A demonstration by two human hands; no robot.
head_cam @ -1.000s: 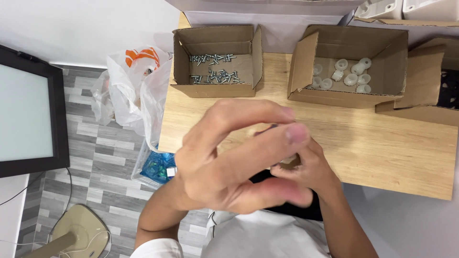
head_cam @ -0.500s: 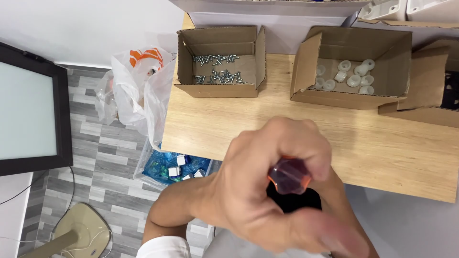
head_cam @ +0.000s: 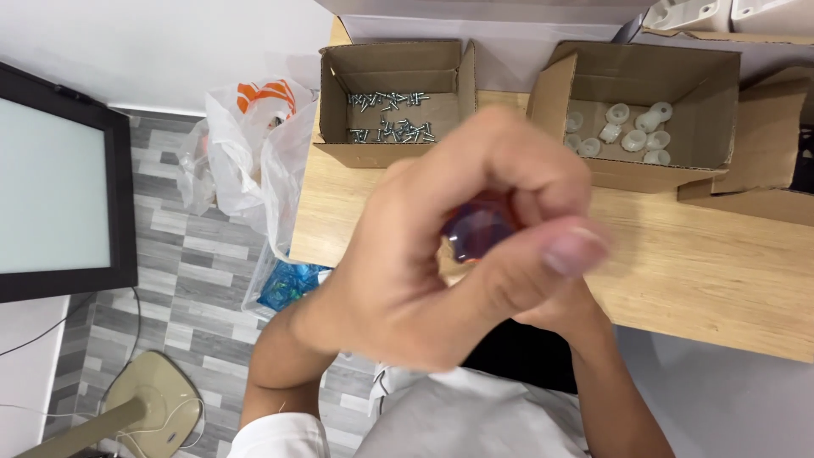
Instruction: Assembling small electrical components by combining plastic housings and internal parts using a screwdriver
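Observation:
My left hand (head_cam: 407,263) fills the middle of the view, close to the camera and blurred. Its fingers and thumb are curled around a translucent red tool handle (head_cam: 476,231), of which only the rounded end shows. My right hand (head_cam: 564,315) sits just below and behind the left, mostly hidden; what it holds is not visible. Both hands hover above the front edge of a light wooden table (head_cam: 695,271).
At the back of the table stands an open cardboard box (head_cam: 386,154) of metal screws (head_cam: 390,127), and another box (head_cam: 661,176) with white plastic parts (head_cam: 632,131). A white plastic bag (head_cam: 254,144) hangs at the table's left, with a dark monitor (head_cam: 59,178) further left.
My left hand has risen and turned, and its fingers now wrap further over the red handle. The handle has moved up with it. The boxes have not moved.

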